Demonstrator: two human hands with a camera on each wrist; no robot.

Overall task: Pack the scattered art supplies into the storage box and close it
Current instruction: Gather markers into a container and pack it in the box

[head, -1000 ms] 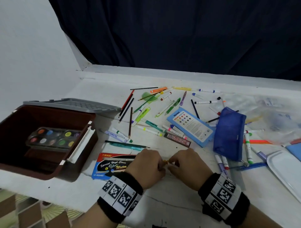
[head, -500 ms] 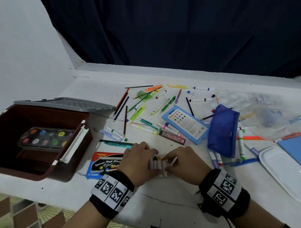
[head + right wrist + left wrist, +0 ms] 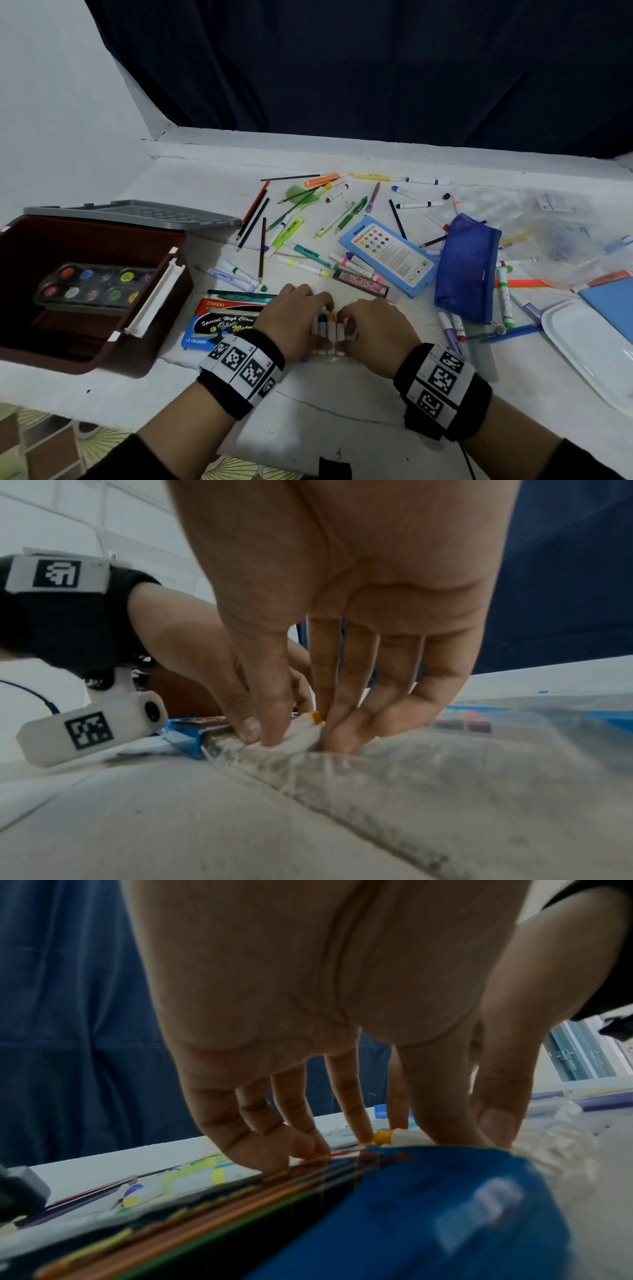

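A row of white markers (image 3: 328, 329) with coloured caps lies in a clear sleeve near the table's front edge. My left hand (image 3: 308, 320) grips the row's left side, and my right hand (image 3: 354, 327) pinches its right side between thumb and fingers. The right wrist view shows an orange-capped marker (image 3: 306, 730) between that thumb and those fingers. In the left wrist view a yellow-capped marker (image 3: 397, 1135) lies under my fingertips. The open brown storage box (image 3: 85, 241) stands at the left with a paint palette (image 3: 92, 284) inside. Its grey lid (image 3: 137, 212) lies behind it.
A blue watercolour box (image 3: 219, 323) lies under my left wrist. Several pens and pencils (image 3: 301, 226) are scattered behind my hands. A light-blue pencil case (image 3: 387, 253), a blue mesh pouch (image 3: 466, 270), clear bags (image 3: 555, 233) and a white tray (image 3: 589, 349) lie to the right.
A second ago my fingertips met in a pinch over the table. Now the hands are apart, one on each side of the marker row, which has come into sight between them.
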